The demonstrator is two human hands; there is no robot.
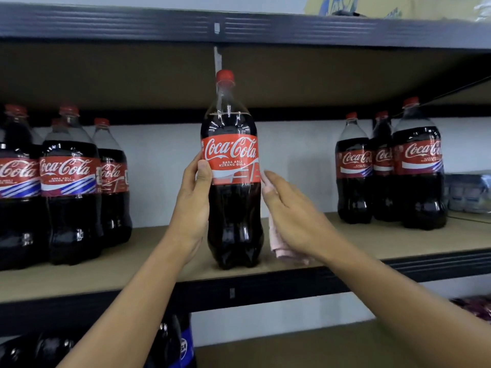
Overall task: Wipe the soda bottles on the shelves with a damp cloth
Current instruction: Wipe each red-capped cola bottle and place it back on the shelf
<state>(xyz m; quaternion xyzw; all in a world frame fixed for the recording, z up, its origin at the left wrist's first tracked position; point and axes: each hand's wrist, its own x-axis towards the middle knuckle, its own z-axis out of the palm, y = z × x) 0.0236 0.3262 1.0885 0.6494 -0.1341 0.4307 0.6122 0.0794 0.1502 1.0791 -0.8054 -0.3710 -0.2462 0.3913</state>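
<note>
soda bottle: left hand fingers curled round label's left side, right hand fingers straight, together, pressing pink cloth to right flank; upright near edge of shelf; wiping judged under way, next a steadied downward stroke.

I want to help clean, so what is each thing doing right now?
Middle bottle: upright on the shelf, cap on.
Left hand: grips the middle bottle.
Right hand: fingers straight, cloth beneath palm.
Cloth: bunched, beside the bottle.
Left bottles: upright, capped.
Right bottles: upright, capped.
</note>
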